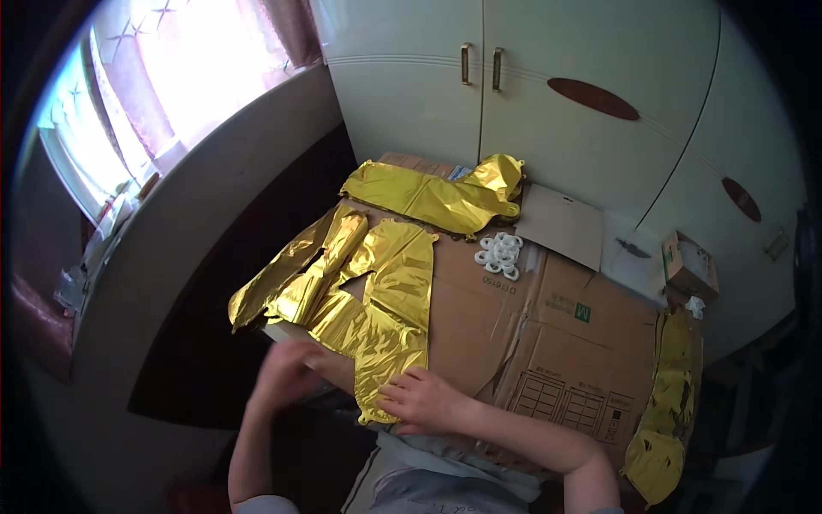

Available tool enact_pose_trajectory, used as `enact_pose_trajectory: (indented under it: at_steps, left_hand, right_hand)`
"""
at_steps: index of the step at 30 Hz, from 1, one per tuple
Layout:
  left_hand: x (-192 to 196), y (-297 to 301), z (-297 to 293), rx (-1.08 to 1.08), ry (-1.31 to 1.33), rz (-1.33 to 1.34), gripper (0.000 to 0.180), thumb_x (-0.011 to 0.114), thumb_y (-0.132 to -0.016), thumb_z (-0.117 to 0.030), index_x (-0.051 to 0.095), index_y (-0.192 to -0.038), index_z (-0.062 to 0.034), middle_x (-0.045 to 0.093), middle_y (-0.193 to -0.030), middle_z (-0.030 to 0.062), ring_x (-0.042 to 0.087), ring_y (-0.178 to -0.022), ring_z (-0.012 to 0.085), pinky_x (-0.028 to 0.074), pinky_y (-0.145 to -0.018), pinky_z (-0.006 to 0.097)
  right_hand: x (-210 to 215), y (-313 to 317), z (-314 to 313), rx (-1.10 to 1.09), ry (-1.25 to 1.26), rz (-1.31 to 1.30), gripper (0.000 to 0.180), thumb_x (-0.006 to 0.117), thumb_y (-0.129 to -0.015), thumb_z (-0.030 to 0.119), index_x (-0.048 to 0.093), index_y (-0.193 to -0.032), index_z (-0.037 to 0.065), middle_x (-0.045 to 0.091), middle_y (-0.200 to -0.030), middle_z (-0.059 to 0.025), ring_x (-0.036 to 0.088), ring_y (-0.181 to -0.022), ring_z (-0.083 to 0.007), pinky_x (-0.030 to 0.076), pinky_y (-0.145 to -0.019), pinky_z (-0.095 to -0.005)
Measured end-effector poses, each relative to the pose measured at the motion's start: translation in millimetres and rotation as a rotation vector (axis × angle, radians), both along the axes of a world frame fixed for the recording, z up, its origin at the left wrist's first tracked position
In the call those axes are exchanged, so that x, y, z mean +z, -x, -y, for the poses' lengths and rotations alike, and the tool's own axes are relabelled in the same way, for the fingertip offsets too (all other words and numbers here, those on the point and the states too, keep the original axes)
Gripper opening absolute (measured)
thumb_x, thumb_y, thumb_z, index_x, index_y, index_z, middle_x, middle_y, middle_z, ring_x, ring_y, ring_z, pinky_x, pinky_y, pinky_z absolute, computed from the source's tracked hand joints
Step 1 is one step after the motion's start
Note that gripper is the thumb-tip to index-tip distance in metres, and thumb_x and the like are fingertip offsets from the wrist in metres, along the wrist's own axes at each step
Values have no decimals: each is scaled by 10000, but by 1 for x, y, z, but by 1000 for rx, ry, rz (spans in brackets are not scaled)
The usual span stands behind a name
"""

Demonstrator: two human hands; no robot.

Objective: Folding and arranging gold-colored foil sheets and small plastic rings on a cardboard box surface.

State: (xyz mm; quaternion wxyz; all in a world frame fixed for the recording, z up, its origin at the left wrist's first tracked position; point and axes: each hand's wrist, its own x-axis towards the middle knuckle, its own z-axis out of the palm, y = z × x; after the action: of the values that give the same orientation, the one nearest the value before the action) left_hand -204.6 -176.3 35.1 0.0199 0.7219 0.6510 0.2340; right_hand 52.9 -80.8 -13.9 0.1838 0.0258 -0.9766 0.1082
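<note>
A flat, uninflated gold foil balloon (402, 287) lies on the cardboard in front of me, with a notch-like gap near its middle. My right hand (424, 401) is closed on the lower end of this balloon, close to the cardboard's near edge. My left hand (291, 373) is off to the left, just below the balloon's left part and apart from it. Motion blurs its fingers. Another gold foil piece (282, 278), long and crumpled, lies along the left side, overlapping or adjoining the first; which one I cannot tell.
Flattened brown cardboard (467, 334) covers the work surface. A further gold balloon (411, 193) lies at the back, another gold strip (664, 403) at the right edge. Several white rings (499, 255) are heaped near the middle. A small open box (689, 265) stands back right, before pale cabinets (591, 51).
</note>
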Motion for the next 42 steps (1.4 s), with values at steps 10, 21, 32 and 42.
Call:
enact_pose_trajectory:
  at_steps: [10, 21, 32, 42]
  left_hand:
    - [-1, -58, 7, -381, 341, -31, 233, 679, -715, -250, 632, -893, -107, 626, -865, 33, 601, -815, 219, 446, -753, 332]
    - [-3, -57, 2, -293, 353, 31, 110, 602, -753, -165, 644, -810, -80, 629, -733, 65, 621, -680, 255, 492, -610, 366]
    - [2, -54, -1, -243, 450, 173, 149, 622, -748, -212, 662, -837, -99, 638, -732, 83, 622, -651, 270, 496, -585, 366]
    - [-1, -68, -4, -135, 359, 135, 152, 612, -743, -236, 661, -817, -113, 640, -704, 86, 619, -624, 275, 497, -576, 364]
  right_hand:
    - [-9, 8, 19, -184, 347, 28, 135, 576, -758, 202, 555, -754, 68, 555, -700, -68, 599, -678, -238, 488, -598, -362]
    - [-6, 16, 9, -323, 680, 155, 218, 559, -819, 285, 639, -822, 83, 640, -787, -105, 621, -746, -283, 492, -657, -397]
    - [5, 17, 3, -361, 785, 205, 187, 623, -773, 248, 662, -870, 93, 654, -778, -88, 635, -715, -247, 498, -657, -357]
    - [-3, 19, 5, -371, 823, 182, 192, 641, -750, 260, 631, -860, 102, 645, -825, -84, 628, -765, -260, 492, -663, -373]
